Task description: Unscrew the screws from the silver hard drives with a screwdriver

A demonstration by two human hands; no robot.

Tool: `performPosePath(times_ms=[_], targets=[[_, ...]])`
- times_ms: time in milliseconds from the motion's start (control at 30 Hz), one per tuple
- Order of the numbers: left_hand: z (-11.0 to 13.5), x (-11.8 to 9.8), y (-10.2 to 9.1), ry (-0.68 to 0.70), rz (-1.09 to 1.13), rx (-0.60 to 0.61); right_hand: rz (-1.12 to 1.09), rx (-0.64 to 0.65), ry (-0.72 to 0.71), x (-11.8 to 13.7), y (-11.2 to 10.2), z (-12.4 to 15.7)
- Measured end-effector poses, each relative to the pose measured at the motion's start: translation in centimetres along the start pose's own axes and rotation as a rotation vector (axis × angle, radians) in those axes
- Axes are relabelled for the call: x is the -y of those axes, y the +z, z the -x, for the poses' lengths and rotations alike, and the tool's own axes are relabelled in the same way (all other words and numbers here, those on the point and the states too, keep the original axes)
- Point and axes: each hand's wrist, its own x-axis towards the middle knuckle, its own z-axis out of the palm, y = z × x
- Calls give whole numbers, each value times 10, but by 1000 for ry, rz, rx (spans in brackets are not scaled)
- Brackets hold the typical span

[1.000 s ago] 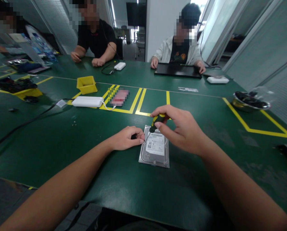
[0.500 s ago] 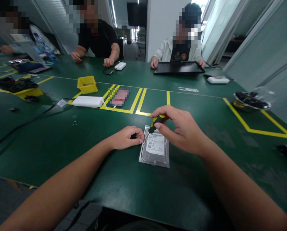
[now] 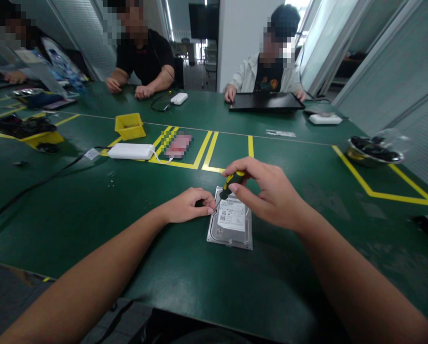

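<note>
A silver hard drive (image 3: 231, 236) with a white label lies flat on the green table in front of me. My right hand (image 3: 267, 193) is closed around the yellow-and-black handle of a screwdriver (image 3: 231, 185). Its thin shaft slants down to the left, toward the drive's left edge. At that same edge my left hand (image 3: 190, 205) has thumb and fingers pinched together, against the drive and close beside the shaft. The tip itself is hidden at the fingertips.
A white power bank (image 3: 131, 151) with a cable and a yellow bin (image 3: 130, 126) stand ahead on the left. A metal bowl (image 3: 375, 150) of dark parts sits at the right. Across the table, a person holds a dark flat panel (image 3: 267, 101); others sit farther left.
My right hand and the screwdriver handle have shifted very slightly left. My left hand and the drive stay nearly still. Across the table, a person's hand has moved left.
</note>
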Motion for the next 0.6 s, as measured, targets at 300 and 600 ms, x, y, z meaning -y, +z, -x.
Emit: performPosePath(times_ms=[300, 600], targets=[[-1, 1, 1, -4, 21, -1, 15, -10, 0, -1, 1, -1], [-2, 2, 1, -3, 51, 6, 10, -13, 16, -2, 3, 0]])
